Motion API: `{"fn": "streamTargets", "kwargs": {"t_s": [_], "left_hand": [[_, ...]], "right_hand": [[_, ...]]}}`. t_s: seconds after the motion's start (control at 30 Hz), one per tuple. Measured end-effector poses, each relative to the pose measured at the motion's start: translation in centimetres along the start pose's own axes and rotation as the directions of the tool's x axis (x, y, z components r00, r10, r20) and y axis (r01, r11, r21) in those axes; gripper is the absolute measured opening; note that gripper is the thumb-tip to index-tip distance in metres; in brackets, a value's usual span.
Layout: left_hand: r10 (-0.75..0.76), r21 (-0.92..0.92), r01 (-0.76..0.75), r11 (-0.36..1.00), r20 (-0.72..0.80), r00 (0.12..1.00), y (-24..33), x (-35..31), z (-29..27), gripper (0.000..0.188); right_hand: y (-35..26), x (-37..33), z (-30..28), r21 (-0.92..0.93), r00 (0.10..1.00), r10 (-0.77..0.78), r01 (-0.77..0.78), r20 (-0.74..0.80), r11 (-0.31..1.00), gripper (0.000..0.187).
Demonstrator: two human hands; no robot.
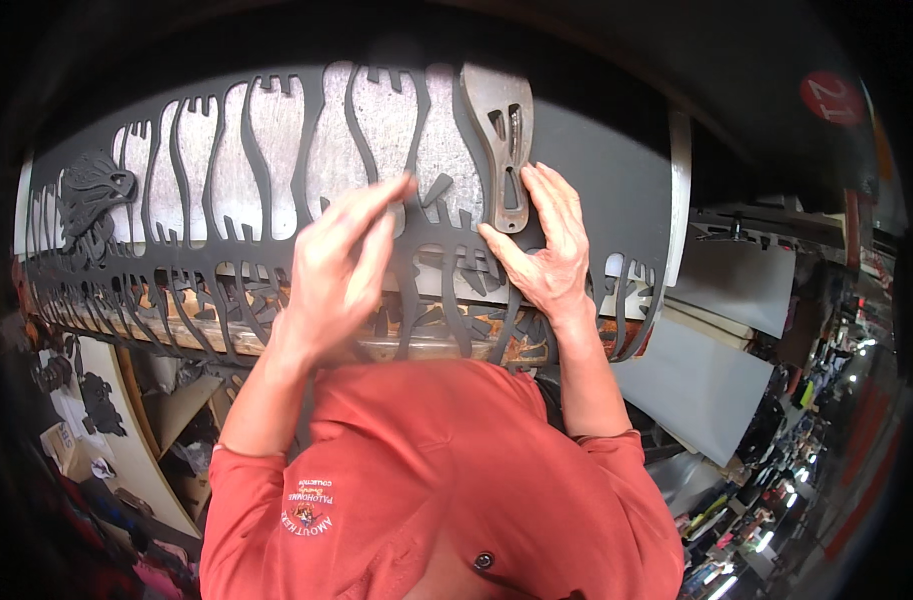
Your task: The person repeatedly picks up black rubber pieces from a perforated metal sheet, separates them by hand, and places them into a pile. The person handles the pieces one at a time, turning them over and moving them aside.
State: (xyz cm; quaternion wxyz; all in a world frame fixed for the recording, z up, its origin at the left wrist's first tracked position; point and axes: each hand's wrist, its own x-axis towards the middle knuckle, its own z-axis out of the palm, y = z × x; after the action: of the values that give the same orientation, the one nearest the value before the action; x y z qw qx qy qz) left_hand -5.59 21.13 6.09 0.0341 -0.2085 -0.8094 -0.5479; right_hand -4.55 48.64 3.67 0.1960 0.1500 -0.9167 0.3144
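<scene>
A metal cutting die (511, 150), shaped like a shoe sole with openings through it, lies on a dark grey sheet (602, 165). My right hand (552, 240) grips its near end, thumb on the left side and fingers along the right. Left of it, my left hand (342, 260) is above the cut part of the sheet, slightly blurred, its fingers stretched out and nothing visible in them. Rows of sole-shaped holes in the sheet show the pale worn board (252, 170) beneath. A small dark offcut (437, 189) rests in the hole nearest the die.
Dark cut pieces (95, 195) are heaped on the sheet's left end. Narrow strips of the sheet hang over the bench's front edge (417, 347), with scraps among them. Grey sheets (712, 375) stand at the right. A dark machine part (757, 70) overhangs the far right.
</scene>
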Motion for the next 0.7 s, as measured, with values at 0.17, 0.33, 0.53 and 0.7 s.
{"fn": "streamTargets", "kwargs": {"t_s": [0.17,0.33,0.53,0.7], "left_hand": [[0.057,0.036,-0.058,0.998,0.027,0.998,1.9,-7.9,0.1,0.032],[0.201,0.467,-0.225,0.855,0.102,0.974,-0.9,-10.8,2.3,0.020],[0.300,0.467,-0.260,0.845,-0.010,0.954,-1.7,-11.2,2.6,0.017],[0.328,0.452,-0.268,0.851,-0.058,0.943,-1.8,-11.4,2.6,0.014]], "right_hand": [[0.7,-0.3,0.9,-0.010,0.996,-0.054,0.054,-0.073,0.999,0.073],[0.4,0.4,0.0,0.047,0.996,-0.045,0.049,-0.077,0.998,0.071],[-2.5,1.9,-1.2,0.223,0.961,0.086,-0.026,-0.262,0.975,0.030],[-8.8,7.9,-2.1,0.190,0.868,-0.346,0.430,-0.357,0.883,0.027]]}}
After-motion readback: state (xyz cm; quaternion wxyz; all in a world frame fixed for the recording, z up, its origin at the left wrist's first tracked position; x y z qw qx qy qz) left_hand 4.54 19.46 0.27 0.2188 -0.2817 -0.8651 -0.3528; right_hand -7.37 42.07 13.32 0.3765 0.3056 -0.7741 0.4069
